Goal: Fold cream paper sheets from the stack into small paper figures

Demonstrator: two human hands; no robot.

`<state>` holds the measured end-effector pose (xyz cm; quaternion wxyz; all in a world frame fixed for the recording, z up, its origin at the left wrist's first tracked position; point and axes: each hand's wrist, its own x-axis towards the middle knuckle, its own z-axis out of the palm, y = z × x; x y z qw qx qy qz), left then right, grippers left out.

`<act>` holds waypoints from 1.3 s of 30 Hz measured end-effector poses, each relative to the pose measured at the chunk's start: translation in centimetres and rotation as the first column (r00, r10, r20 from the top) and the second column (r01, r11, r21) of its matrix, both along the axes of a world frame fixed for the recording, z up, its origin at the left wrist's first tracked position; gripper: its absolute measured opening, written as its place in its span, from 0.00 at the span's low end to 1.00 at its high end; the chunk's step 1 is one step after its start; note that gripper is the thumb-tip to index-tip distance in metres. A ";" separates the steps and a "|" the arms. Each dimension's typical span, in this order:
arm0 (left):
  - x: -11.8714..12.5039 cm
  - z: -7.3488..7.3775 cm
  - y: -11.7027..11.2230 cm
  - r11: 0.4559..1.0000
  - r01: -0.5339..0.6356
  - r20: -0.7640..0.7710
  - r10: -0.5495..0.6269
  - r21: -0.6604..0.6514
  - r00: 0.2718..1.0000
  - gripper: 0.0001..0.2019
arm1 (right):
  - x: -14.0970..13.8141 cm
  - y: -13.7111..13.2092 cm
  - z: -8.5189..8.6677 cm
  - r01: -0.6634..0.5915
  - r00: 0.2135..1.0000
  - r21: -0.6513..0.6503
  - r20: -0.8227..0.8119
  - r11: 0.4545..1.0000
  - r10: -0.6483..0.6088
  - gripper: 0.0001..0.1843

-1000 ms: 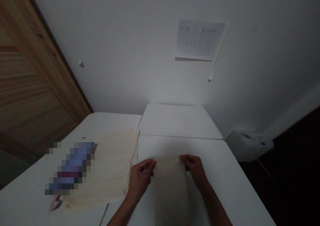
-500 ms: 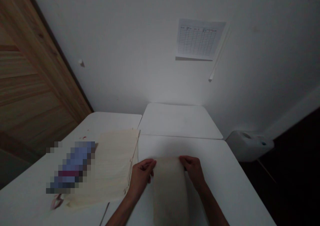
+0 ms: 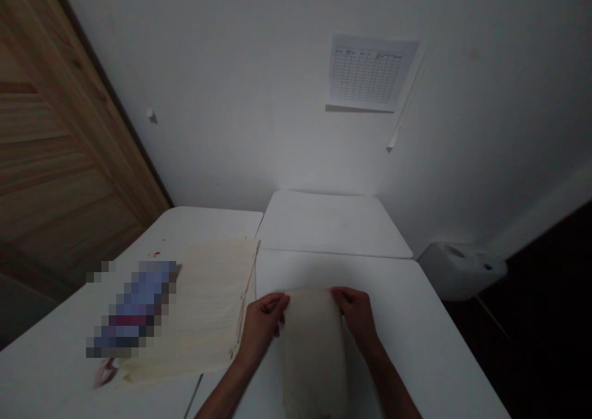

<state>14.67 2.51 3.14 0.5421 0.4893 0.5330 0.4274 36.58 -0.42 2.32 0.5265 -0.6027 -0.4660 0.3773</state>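
In the lower middle of the frame, a narrow rectangular piece of beige cloth-like material [image 3: 315, 351] runs down to the bottom edge of the frame, above or on a white smooth-topped bench [image 3: 402, 302]; whether its far end is lifted is hard to tell. The left hand [image 3: 261, 327] has its thumb and index fingers [image 3: 280, 303] pinched closed on the upper left corner of the piece, the remaining fingers curled. The right hand [image 3: 359, 314] grips the upper right corner the same way, fingertips pressed together, so the top edge spans the gap between the two hands.

At lower left, a flat stack of cream fabric sheets [image 3: 210, 308] with loose cords along its right edge lies just beside the left hand. A blue, pixelated item [image 3: 141, 298] overlaps its left side, and a pinkish loop [image 3: 105, 373] sits near its lower left corner. A white printed sheet with a grid [image 3: 367, 73] hangs on the wall at upper right of centre.
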 end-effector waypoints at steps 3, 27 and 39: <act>-0.1 -0.2 -0.1 0.999 0.032 -0.017 -0.033 -0.028 0.999 0.25 | 0.1 0.2 -0.4 0.011 1.000 0.005 0.015 1.000 -0.011 0.22; -0.4 -0.3 -1.7 0.991 0.112 -0.096 -0.119 -0.078 0.988 0.24 | 0.0 0.4 -0.2 0.059 0.993 -0.083 -0.094 0.995 -0.067 0.30; -0.5 -0.8 -0.9 0.989 0.103 -0.125 -0.115 -0.103 0.985 0.27 | 0.3 0.4 -0.6 0.072 0.996 -0.083 -0.041 0.994 -0.076 0.30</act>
